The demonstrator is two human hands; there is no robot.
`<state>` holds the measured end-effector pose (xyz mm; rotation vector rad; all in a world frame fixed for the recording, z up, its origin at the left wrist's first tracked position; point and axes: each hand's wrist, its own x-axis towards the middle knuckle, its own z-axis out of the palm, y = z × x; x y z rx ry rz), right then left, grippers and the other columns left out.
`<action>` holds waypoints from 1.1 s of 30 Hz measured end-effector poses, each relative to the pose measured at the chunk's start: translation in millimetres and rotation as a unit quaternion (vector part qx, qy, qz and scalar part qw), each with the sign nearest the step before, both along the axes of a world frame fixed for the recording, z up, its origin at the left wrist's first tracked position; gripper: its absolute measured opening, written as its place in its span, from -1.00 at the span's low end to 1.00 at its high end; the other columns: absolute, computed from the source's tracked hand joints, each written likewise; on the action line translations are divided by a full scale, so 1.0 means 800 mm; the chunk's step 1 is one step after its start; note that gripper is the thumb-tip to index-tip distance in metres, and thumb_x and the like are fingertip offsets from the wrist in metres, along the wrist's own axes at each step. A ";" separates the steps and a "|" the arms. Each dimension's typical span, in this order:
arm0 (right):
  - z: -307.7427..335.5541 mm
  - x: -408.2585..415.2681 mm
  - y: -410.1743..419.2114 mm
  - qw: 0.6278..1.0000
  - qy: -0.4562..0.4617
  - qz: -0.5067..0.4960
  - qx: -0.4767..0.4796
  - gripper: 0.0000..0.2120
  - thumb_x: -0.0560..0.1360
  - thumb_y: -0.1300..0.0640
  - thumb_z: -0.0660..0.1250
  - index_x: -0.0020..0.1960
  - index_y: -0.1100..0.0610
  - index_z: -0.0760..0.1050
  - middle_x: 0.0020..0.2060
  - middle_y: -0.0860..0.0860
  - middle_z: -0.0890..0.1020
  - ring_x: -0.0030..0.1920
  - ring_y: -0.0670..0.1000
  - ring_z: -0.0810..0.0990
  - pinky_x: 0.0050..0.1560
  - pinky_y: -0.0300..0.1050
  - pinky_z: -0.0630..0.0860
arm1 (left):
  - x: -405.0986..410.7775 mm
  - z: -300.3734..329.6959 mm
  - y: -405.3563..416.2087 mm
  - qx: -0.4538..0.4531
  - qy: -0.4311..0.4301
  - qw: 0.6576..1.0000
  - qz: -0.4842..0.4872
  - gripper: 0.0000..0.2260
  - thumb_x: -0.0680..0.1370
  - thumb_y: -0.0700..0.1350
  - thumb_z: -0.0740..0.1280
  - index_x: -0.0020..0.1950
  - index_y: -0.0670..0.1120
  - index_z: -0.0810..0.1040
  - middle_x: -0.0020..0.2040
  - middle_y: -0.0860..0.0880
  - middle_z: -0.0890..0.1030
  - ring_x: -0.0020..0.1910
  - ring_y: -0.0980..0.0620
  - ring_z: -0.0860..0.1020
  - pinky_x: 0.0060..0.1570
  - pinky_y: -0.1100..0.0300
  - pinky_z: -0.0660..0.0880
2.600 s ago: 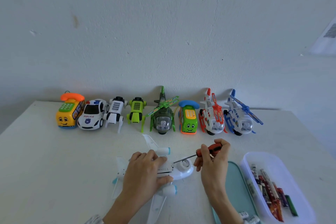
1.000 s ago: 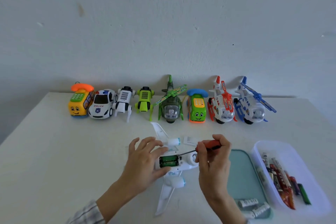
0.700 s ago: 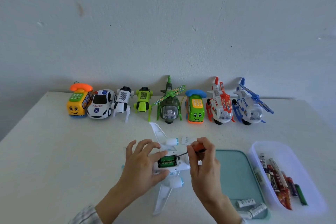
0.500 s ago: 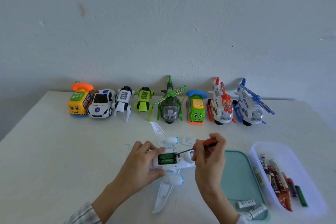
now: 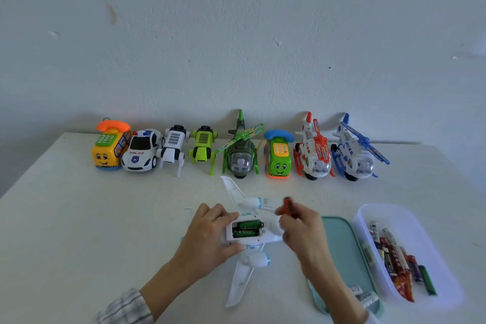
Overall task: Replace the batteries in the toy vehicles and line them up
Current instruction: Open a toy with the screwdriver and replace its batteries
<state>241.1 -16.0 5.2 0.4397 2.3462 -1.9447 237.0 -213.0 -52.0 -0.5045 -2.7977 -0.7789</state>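
With left hand gripping upturned toy plane and right hand pinching red screwdriver just beyond open battery compartment between hands: extract old green cells next, likely by prying.

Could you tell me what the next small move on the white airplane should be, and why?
Probably lift out the green batteries: the airplane lies belly-up with its compartment uncovered, the left hand steadies it, and the right hand holds the screwdriver.

Motion blurs the red screwdriver; its tip is hidden.
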 end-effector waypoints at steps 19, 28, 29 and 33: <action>0.036 -0.017 0.078 0.968 0.052 -0.020 0.244 -0.81 0.34 0.27 0.44 -0.29 0.18 0.42 -0.44 0.04 0.46 -0.50 -0.06 0.29 -0.54 -0.31 0.23 | -0.010 0.000 0.011 0.000 -0.001 1.000 -0.014 -0.37 0.29 0.32 0.28 0.15 -0.09 0.64 -0.14 0.15 0.47 -0.17 0.16 0.24 -0.13 0.38 0.28; 0.023 -0.011 0.226 0.888 -0.141 -0.048 0.436 -0.80 0.27 0.24 0.42 -0.31 0.21 0.38 -0.49 0.05 0.41 -0.52 0.01 0.34 -0.47 -0.24 0.26 | -0.019 0.000 0.010 0.006 0.007 0.998 -0.055 -0.39 0.30 0.33 0.31 0.12 -0.10 0.66 -0.16 0.14 0.48 -0.19 0.17 0.23 -0.13 0.40 0.26; 0.020 -0.010 0.231 0.884 -0.149 -0.044 0.441 -0.81 0.28 0.23 0.43 -0.30 0.22 0.40 -0.48 0.05 0.42 -0.51 0.01 0.35 -0.47 -0.23 0.27 | -0.021 0.000 0.009 0.006 0.005 0.998 -0.059 -0.39 0.30 0.34 0.32 0.12 -0.09 0.66 -0.16 0.15 0.48 -0.19 0.17 0.23 -0.14 0.40 0.26; 0.021 -0.014 0.234 0.849 -0.164 -0.002 0.503 -0.81 0.38 0.15 0.41 -0.23 0.21 0.43 -0.40 0.04 0.50 -0.43 0.02 0.46 -0.40 -0.16 0.39 | -0.028 0.004 0.006 0.001 -0.011 0.998 -0.068 -0.37 0.27 0.38 0.31 0.12 -0.05 0.65 -0.16 0.17 0.45 -0.20 0.16 0.25 -0.19 0.40 0.29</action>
